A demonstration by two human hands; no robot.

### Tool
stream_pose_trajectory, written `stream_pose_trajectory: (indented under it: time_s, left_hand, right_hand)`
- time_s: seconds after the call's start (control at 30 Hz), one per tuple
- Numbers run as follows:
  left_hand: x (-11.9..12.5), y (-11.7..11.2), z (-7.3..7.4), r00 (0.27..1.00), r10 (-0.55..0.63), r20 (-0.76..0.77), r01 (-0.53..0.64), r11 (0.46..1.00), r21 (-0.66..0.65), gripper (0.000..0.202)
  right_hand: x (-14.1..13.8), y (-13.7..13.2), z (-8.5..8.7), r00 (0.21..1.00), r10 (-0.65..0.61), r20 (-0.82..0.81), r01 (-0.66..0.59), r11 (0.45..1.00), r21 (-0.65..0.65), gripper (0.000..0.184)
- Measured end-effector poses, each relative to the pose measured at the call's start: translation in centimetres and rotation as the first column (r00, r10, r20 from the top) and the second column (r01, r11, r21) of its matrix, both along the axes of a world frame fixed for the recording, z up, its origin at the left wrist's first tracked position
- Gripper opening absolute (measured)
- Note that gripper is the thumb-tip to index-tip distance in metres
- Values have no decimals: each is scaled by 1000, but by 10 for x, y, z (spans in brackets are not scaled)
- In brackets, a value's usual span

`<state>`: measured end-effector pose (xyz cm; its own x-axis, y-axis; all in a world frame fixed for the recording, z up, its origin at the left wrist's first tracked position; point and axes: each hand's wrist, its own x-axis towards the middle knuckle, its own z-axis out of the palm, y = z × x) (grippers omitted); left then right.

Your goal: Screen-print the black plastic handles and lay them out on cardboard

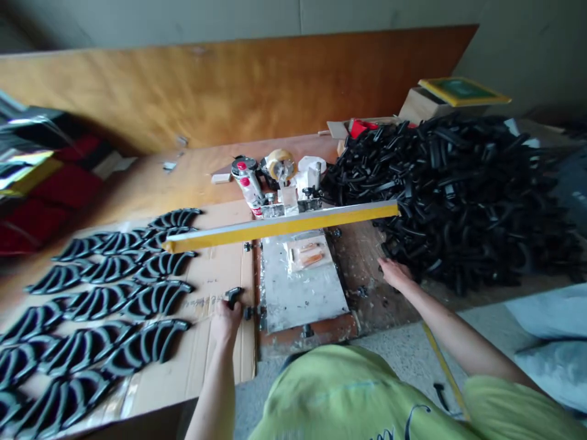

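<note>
Black part (233, 296) gripped in left hand (226, 319), right hand (396, 274) near pile (458, 183), grip unclear, blurred handwriting (202, 301) on cardboard (220, 260)

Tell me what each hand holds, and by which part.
Left hand: a black piece, by its near part. Right hand: by the black pile; a hold cannot be told.

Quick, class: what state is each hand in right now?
Left hand: closed, holding a black handle-like part.
Right hand: beside the pile of curved black parts; grip cannot be told.
</note>
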<state>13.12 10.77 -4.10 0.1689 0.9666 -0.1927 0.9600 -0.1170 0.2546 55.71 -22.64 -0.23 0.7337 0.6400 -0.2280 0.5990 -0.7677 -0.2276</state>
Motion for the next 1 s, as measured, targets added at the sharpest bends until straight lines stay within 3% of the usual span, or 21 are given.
stream_pose_trajectory:
  time_s: [0.1,0.2,0.3,0.37,0.43,0.5,0.57,0.63,0.73,0.8,0.9,0.93,1.0]
  left_hand:
    - [-4,-21,2,995,100,-11,-100,995,-21,34]
    - [-7,-48,-1,980,201,-7,-201,980,-3,35]
    - [-8,-69,-2,960,280,18,-280,960,15,42]
    - [-9,-77,0,950,309,44,-310,950,30,49]
    - [-10,-81,5,946,317,75,-321,946,45,53]
    - [-11,-81,12,947,304,103,-311,948,61,51]
    - [-12,-78,19,949,282,142,-295,952,82,48]
    - [-12,-71,26,948,256,188,-278,955,102,47]
    - [-8,-58,43,932,205,297,-253,958,134,46]
    - [3,-49,60,908,154,389,-233,959,164,44]
    - [35,-38,100,822,63,566,-206,959,193,43]
    - [49,-35,117,764,28,644,-193,963,188,44]
    - [80,-30,154,578,-49,814,-137,978,156,47]
  right_hand:
    - [19,-6,-3,996,87,7,-87,994,65,26]
    - [30,17,16,986,168,-12,-157,946,284,15]
    - [19,59,40,936,241,-257,-20,763,646,22]
    - [0,93,46,828,308,-469,165,666,728,34]
    - [-23,127,43,731,304,-611,294,667,684,38]
    - [-41,158,35,718,233,-656,300,748,593,34]
    - [-50,181,28,764,196,-615,174,856,488,31]
    - [-52,195,28,823,243,-514,-45,929,367,36]
    - [-51,200,40,895,354,-270,-313,932,185,54]
    - [-53,198,48,918,386,-87,-374,918,131,64]
    - [-65,198,50,871,477,117,-491,839,236,64]
    - [-70,199,46,828,539,156,-560,779,282,62]
    - [-81,203,35,717,672,186,-690,644,329,60]
